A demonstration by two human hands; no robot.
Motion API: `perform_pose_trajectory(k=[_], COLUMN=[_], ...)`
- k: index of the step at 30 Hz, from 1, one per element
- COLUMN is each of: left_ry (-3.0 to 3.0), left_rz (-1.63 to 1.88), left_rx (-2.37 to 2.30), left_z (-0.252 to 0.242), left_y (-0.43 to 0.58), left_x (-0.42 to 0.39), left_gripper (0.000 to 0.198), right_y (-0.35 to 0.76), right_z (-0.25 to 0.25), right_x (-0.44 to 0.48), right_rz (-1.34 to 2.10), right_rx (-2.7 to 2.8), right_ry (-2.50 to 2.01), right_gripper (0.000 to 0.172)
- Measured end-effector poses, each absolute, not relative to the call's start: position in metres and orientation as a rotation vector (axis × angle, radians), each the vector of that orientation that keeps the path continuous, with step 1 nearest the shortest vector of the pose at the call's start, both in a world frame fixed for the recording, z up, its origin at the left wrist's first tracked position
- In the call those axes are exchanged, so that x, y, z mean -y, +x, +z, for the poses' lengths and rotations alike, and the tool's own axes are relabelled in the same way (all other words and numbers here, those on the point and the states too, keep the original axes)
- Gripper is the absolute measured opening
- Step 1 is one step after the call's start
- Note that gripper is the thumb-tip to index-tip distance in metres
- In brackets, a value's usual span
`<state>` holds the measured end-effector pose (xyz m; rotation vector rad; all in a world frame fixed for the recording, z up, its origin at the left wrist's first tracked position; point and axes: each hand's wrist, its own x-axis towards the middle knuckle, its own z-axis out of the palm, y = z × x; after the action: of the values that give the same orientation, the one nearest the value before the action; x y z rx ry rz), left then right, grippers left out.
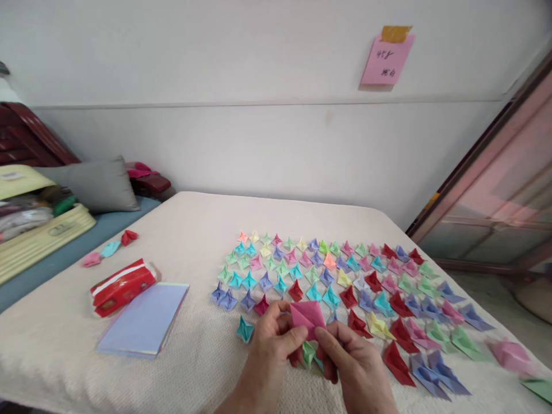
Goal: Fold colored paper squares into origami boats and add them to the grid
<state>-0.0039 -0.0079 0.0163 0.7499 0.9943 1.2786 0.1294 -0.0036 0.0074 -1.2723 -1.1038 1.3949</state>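
A folded pink origami paper (307, 318) is held up between my two hands, with creases showing on its face. My left hand (276, 342) pinches its left side between thumb and fingers. My right hand (347, 356) grips its lower right corner the same way. Just below the paper, a green folded piece (308, 352) shows between the hands. Rows of small origami pieces in many colours spread over the table cover behind and to the right, among them a teal one (245, 329) left of my left hand and a red one (397, 363) beside my right.
A stack of lilac paper sheets (146, 319) lies at the left, with a red tissue pack (123, 286) against it. Several crumpled-looking folded pieces (110, 248) lie farther left. A pink note (387, 60) is taped to the wall. A yellow box (52, 230) stands at far left.
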Motion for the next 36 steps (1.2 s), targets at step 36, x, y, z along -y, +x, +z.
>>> perform_pose_trajectory(k=[36], left_ry=[0.989], left_rz=[1.072], left_rx=[-1.128], left_z=[0.023], left_y=[-0.023], left_x=[0.003], left_gripper=[0.005], right_y=[0.138], right_z=[0.024], right_x=[-0.006], right_rz=[1.437], right_rx=[1.366], right_ry=[-1.189], right_gripper=[0.026])
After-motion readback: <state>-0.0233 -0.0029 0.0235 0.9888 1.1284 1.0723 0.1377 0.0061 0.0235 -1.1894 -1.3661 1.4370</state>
